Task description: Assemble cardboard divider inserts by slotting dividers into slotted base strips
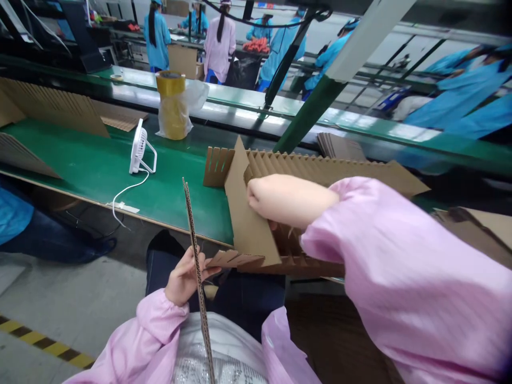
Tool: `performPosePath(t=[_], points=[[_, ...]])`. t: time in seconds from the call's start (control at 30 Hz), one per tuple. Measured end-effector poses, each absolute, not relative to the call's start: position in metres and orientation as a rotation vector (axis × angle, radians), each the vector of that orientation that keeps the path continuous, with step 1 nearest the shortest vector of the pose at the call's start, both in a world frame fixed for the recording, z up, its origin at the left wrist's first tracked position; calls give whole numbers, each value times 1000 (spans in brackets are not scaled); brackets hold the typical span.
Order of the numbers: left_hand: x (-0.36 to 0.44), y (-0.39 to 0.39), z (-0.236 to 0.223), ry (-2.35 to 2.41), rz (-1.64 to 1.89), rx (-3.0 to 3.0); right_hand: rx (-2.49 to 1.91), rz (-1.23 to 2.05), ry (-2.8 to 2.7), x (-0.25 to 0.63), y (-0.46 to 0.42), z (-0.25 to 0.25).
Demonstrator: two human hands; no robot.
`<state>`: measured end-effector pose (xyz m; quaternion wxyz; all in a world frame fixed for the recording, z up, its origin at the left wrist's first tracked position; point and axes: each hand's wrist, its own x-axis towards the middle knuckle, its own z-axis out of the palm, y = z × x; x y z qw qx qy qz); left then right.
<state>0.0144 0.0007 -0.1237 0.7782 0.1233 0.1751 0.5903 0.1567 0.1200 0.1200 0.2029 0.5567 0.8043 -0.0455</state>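
My left hand (184,278) is closed on a thin slotted cardboard strip (196,250) that I see edge-on, standing upright over my lap. My right hand (280,200) reaches across and is curled around the top of a cardboard sheet (248,213) set into a slotted cardboard divider grid (320,170) at the near edge of the green table (100,170). The fingertips of my right hand are tucked behind the sheet. Both arms wear pink sleeves.
A small white fan (140,148) with its cable stands on the green table, with a stack of yellow tape rolls (172,106) in a plastic bag behind it. Cardboard stacks (52,106) lie at the left. People in blue and pink coats (218,42) work beyond.
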Motion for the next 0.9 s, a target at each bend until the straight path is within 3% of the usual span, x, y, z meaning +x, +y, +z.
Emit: performPosePath(t=[0.17,0.43,0.6,0.77,0.9], points=[[18,5,-117,389,1259,302,1569,-4,2148,149,108,99],[23,21,-115,441,1356,396,1569,17,2149,142,116,111],[-7,13,-97,641,1430,478,1716,112,2587,163,97,107],[-35,6,-65,919,1658,569,1131,-828,2933,178,42,106],[-38,9,-48,979,1768,595,1285,-1085,2766,181,39,89]])
